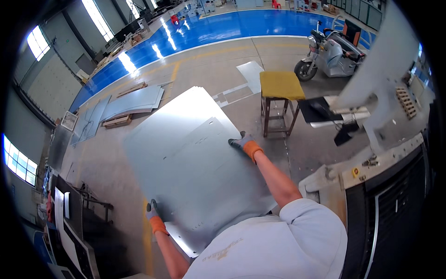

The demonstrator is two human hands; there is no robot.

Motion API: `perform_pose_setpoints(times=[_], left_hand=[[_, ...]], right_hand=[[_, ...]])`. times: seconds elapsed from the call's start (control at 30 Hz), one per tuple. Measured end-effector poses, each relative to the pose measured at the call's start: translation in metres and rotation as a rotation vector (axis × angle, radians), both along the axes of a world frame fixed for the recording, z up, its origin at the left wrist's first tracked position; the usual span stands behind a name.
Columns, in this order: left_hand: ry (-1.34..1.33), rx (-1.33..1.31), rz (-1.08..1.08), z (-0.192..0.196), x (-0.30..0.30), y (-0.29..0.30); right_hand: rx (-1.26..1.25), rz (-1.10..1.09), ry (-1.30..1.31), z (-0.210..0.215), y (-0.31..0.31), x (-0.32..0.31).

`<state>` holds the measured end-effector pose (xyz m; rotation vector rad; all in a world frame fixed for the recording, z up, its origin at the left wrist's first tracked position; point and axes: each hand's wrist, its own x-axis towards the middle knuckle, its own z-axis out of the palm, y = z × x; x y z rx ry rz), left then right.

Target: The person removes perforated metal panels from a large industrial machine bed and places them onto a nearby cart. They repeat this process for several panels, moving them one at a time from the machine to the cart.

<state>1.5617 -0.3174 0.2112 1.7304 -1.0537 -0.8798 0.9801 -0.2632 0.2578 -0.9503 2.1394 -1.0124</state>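
A large grey metal sheet point(200, 172) with small holes near its edges lies in front of me, over a brighter stack of sheets point(186, 107) that shows past its far side. My left hand point(152, 210), in a grey glove with an orange cuff, is closed on the sheet's left edge near my body. Farther out, my right hand point(241, 141), gloved the same way, grips the right edge. The thumb side of each hand shows, while the fingers under the edge are partly hidden. My torso covers the near edge of the sheet.
A stool point(281, 86) with a yellow top stands ahead right, near a parked scooter point(332, 53). Close on my right is a machine point(390, 209) with a pale arm. More metal sheets point(132, 102) rest on wooden pallets at left. A dark cart point(76, 214) stands near left.
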Motion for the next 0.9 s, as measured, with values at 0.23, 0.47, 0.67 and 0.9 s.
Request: perform_pose_setpoints(times=[0.23, 0.47, 0.67, 0.9], left_hand=[[0.153, 0.118, 0.010, 0.007, -0.163, -0.233], [0.022, 0.100, -0.236, -0.015, -0.327, -0.534], [0.100, 0.072, -0.446, 0.018, -0.576, -0.719], [-0.388, -0.072, -0.701, 0.033, -0.848, -0.945]], right_hand=[[0.018, -0.061, -0.020, 0.002, -0.208, -0.125], [0.059, -0.281, 0.098, -0.011, -0.385, -0.292], [0.046, -0.472, -0.079, -0.026, -0.476, -0.458], [-0.067, -0.643, -0.129, -0.057, -0.622, -0.674]])
